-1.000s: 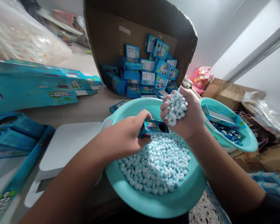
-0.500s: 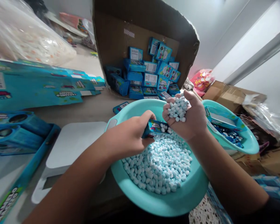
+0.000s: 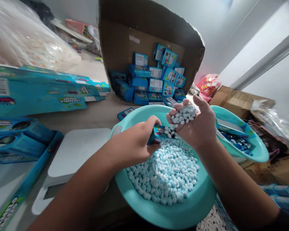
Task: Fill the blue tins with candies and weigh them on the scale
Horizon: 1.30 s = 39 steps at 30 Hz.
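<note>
One turquoise basin (image 3: pixel 168 218) stands near, heaped with pale candies (image 3: pixel 168 176); a second basin (image 3: pixel 261 153), at right, holds shiny blue pieces (image 3: pixel 238 142). Over the near one, the left hand (image 3: pixel 136 141) grips one blue carton (image 3: pixel 156 133); the right hand (image 3: pixel 199 128), cupped half-open, carries candies at its mouth. The far cardboard box (image 3: pixel 118 35) holds over a dozen small blue boxes (image 3: pixel 156 85), several reading "CARAMELO".

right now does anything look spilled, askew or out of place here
One small blue box lies loose on the table, outside the big carton, while similar boxes are piled inside it. I see no spill.
</note>
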Motion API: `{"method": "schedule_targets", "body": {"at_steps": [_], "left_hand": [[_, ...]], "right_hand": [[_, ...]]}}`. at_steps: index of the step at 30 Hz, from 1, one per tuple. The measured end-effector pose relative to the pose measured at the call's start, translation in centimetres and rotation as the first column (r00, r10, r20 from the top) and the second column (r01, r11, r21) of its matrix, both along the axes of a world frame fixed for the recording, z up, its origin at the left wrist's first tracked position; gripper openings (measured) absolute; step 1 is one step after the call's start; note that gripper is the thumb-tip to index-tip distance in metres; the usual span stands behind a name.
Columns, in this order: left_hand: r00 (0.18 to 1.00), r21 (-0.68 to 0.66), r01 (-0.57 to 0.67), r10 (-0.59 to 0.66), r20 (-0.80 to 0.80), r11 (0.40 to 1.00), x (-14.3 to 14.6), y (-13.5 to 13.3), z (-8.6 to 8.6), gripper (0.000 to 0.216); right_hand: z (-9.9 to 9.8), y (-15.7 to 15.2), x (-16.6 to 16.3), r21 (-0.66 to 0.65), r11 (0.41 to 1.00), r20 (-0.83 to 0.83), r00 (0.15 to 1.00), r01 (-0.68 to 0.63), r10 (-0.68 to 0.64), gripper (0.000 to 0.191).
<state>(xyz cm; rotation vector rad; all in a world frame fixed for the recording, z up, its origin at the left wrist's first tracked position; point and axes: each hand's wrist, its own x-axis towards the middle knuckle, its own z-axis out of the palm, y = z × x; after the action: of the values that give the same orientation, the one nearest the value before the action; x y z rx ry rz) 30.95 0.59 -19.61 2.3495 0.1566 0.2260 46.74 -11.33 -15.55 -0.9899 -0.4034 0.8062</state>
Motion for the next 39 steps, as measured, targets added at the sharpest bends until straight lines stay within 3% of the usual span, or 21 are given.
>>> {"method": "schedule_targets", "body": {"at_steps": [5, 10, 17, 26, 33, 39], "left_hand": [[0.999, 0.015, 0.001, -0.002, 0.049, 1.000, 0.02, -0.02, -0.12, 0.045], [0.997, 0.044, -0.010, 0.007, 0.082, 0.999, 0.04, -0.07, -0.15, 0.047], [0.990, 0.036, 0.007, -0.012, 0.142, 0.999, 0.08, -0.10, -0.15, 0.050], [0.990, -0.048, 0.042, -0.035, 0.140, 0.998, 0.33, -0.17, 0.21, 0.045], [0.984, -0.026, 0.039, -0.034, 0.176, 0.999, 0.51, -0.22, 0.16, 0.047], [0.945, -0.038, -0.068, 0.076, 0.318, 0.997, 0.76, 0.02, -0.29, 0.035]], "right_hand": [[0.16, -0.14, -0.35, 0.015, 0.999, 0.076, 0.996, -0.047, 0.045, 0.030], [0.57, -0.26, -0.78, -0.048, 0.999, 0.215, 0.976, -0.007, 0.018, 0.043], [0.64, -0.28, -0.52, -0.112, 0.994, 0.418, 0.907, -0.004, 0.051, 0.047], [-0.07, -0.09, 0.01, -0.003, 0.998, 0.309, 0.949, -0.061, 0.059, 0.027], [0.17, -0.07, -0.49, -0.050, 0.999, 0.332, 0.943, -0.018, 0.034, 0.013], [0.12, -0.16, -0.42, -0.031, 1.000, 0.386, 0.922, -0.002, 0.013, 0.018]]}}
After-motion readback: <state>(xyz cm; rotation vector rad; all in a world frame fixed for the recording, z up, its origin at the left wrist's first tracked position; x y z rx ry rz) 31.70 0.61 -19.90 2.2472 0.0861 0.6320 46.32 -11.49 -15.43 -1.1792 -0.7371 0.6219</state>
